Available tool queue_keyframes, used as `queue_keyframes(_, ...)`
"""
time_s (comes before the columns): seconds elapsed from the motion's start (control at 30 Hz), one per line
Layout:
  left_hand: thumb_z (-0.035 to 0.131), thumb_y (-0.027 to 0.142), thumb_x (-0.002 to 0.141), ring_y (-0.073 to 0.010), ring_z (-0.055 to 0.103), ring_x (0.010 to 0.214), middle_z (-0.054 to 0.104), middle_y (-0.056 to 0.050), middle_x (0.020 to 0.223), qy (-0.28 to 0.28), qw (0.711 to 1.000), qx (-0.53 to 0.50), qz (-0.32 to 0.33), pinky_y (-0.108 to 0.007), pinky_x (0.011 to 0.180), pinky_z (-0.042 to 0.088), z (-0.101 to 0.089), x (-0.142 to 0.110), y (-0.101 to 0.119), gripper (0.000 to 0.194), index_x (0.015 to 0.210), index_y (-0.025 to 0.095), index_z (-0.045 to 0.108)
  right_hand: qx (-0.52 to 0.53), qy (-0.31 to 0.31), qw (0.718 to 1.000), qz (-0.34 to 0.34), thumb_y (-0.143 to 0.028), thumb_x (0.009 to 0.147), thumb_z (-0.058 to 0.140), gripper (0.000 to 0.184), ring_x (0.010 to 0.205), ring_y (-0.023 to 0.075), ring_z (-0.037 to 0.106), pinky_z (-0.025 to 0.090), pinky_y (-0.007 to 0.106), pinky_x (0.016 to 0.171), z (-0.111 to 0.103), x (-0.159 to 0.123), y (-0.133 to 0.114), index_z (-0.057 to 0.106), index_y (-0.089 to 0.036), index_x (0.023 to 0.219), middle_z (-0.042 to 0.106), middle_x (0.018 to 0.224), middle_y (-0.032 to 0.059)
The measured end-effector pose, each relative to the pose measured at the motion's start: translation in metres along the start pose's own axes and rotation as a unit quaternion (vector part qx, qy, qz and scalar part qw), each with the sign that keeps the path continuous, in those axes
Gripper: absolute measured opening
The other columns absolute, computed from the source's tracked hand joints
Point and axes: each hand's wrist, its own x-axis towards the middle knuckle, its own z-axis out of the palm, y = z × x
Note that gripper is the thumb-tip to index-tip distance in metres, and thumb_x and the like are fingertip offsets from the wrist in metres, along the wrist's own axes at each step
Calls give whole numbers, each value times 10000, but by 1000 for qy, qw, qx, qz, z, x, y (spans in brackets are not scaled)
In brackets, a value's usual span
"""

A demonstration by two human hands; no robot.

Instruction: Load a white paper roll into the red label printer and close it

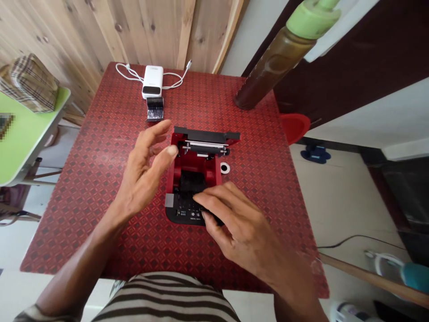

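A small red and black label printer (170,181) lies on the table with its lid raised, showing a roller (204,149) and a red hollow inside. A black, wrinkled strip (191,200) runs out of the hollow over the front panel with its small buttons. My right hand (239,219) is pinched at the right side of this strip, over the printer's front corner; the fingers partly hide the grip. My left hand (144,167) is held beside the printer's left wall, fingers apart, thumb near the lid hinge. Just right of the printer is a white ring-shaped piece with a dark centre (225,168).
Behind stand a white power bank (153,80) with a cable and a curled black strip (155,109). A tall brown bottle with a green cap (275,62) rises at the back right. The red patterned table (261,161) borders a green table (27,134) at the left.
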Motion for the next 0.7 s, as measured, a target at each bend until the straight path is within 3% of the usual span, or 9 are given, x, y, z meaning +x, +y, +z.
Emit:
queue_keyframes(0.13,736,558,1064,-304,717,1229,790,-74,1250,-15,1000,-2,19,-454,1098,571,9,17,7,426,1358,258,798,-44,0,999,-23,59,1056,563,326,983,245,687,660,414,894,-1,-5,-4,724,-160,1235,774,1082,97)
queue_keyframes(0.27,700,637,1084,-243,714,1025,759,-39,987,5,1000,-8,21,-391,966,574,14,29,6,423,1087,237,836,-93,38,993,-56,32,1093,552,270,999,255,737,686,415,926,0,-6,-6,764,-119,1162,828,1086,130)
queue_keyframes(0.33,718,644,1073,-238,712,1027,758,-41,965,16,999,-17,22,-386,959,568,15,33,5,446,947,225,808,-132,69,986,-75,12,1102,558,252,999,277,763,689,430,899,2,-7,-7,781,-92,1155,847,1080,154)
queue_keyframes(0.43,816,535,1015,-262,725,1159,804,-57,1107,18,999,-32,9,-407,1034,566,14,31,2,366,837,220,763,-191,109,972,-84,15,1080,607,212,933,285,773,678,425,808,7,-8,-9,798,-67,1121,854,1037,171)
queue_keyframes(0.5,855,429,971,-297,704,1308,808,-65,1274,7,999,-33,-12,-438,1109,555,13,22,0,239,874,224,780,-213,127,965,-82,13,1072,631,186,865,269,758,668,412,758,12,-11,-9,801,-54,1103,850,997,166)
queue_keyframes(0.57,866,388,952,-323,662,1423,767,-70,1427,-6,998,-39,-49,-475,1179,533,11,7,-3,199,1089,251,820,-217,143,962,-80,4,1077,630,177,824,253,742,661,401,727,16,-14,-10,799,-48,1090,844,974,161)
queue_keyframes(0.63,894,391,917,-338,631,1483,747,-77,1476,-12,993,-68,-98,-514,1244,502,9,-9,-8,456,1341,289,760,-215,158,961,-77,-2,1080,632,168,818,250,738,659,397,718,18,-16,-9,794,-43,1080,840,969,162)
queue_keyframes(0.7,905,386,895,-356,586,1552,704,-83,1575,-19,984,-103,-145,-545,1286,479,9,-25,-14,599,1447,306,685,-212,166,960,-77,-3,1078,637,157,832,255,743,661,397,723,19,-18,-8,788,-43,1081,841,975,163)
